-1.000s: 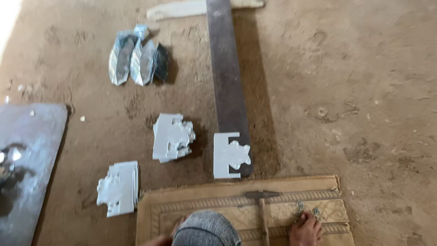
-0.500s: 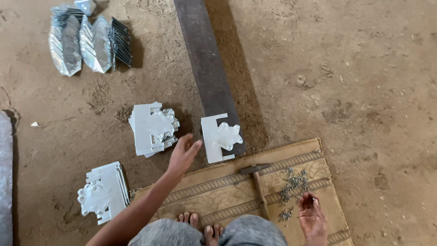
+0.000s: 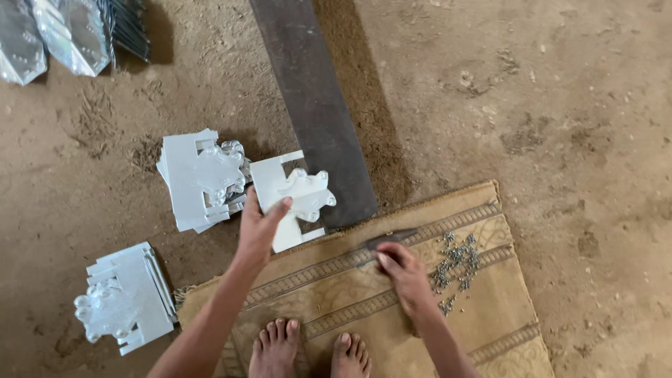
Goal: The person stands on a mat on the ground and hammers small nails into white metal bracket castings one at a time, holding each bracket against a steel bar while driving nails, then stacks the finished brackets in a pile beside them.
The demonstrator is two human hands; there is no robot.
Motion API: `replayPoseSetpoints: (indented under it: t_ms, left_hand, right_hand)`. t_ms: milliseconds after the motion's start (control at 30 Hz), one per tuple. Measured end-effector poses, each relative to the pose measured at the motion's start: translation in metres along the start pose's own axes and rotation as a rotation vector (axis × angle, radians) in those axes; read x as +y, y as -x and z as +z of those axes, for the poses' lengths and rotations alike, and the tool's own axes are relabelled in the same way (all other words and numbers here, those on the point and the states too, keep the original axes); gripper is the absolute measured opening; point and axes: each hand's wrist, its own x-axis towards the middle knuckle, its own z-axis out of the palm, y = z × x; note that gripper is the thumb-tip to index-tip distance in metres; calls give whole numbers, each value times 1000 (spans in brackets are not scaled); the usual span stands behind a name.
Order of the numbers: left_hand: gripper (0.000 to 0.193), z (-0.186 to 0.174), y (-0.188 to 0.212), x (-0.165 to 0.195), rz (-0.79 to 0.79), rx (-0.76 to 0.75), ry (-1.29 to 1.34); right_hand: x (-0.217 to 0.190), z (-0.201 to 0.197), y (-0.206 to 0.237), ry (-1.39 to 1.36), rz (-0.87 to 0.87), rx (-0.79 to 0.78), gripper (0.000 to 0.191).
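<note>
Gripping a white cut plate [image 3: 290, 199] by its near-left edge, the left hand [image 3: 260, 225] has its fingers [image 3: 280, 207] clamped on the sheet, thumb above. The plate lies at the far edge of the mat [image 3: 364, 294], its right side touching the dark plank [image 3: 311, 105]. The right hand [image 3: 402, 273] rests on the mat with its fingers closed on a hammer [image 3: 388, 239], whose dark head shows just beyond the knuckles; the handle is hidden. A scatter of small nails [image 3: 455, 262] lies just right of that hand. Left of the held plate sits a stack [image 3: 199, 178] of like plates, with a second stack [image 3: 126, 297] near and to the left — both on bare earth. Shiny metal bundles [image 3: 63, 35] lie at far left. Two bare feet [image 3: 308, 350] rest on the mat between the arms.

Judgement: to handle the plate well, keep the pinch firm at the edge so the thin sheet does not flex or slip, and hold it flat and clear of the neighbouring stack — fingers away from any striking point.
</note>
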Motion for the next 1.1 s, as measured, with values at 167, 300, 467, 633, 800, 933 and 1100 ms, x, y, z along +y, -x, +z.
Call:
replayPoseSetpoints:
  t_ms: [167, 300, 467, 633, 800, 933, 1100]
  left_hand:
    - [98, -3, 1, -1, -102, -123, 308]
    - [109, 24, -4, -15, 213, -251, 8]
    - [107, 34, -11, -36, 297, -255, 10]
    - [108, 31, -16, -40, 250, -263, 133]
    - [100, 27, -19, -41, 371, -287, -46]
    - [98, 26, -21, -43, 406, -291, -64]
    - [96, 27, -21, -40, 434, -308, -81]
  right_hand:
    - [-29, 52, -39, 720, -826, 139, 12]
    - [4, 39, -35, 802, -750, 227, 28]
    - [93, -21, 27, 1183, -712, 541, 56]
    - [131, -68, 56, 1273, -179, 554, 39]
    - [98, -63, 94, 809, -283, 348, 31]
    - [69, -50, 129, 632, -618, 363, 25]
    - [66, -36, 85, 655, -693, 197, 20]
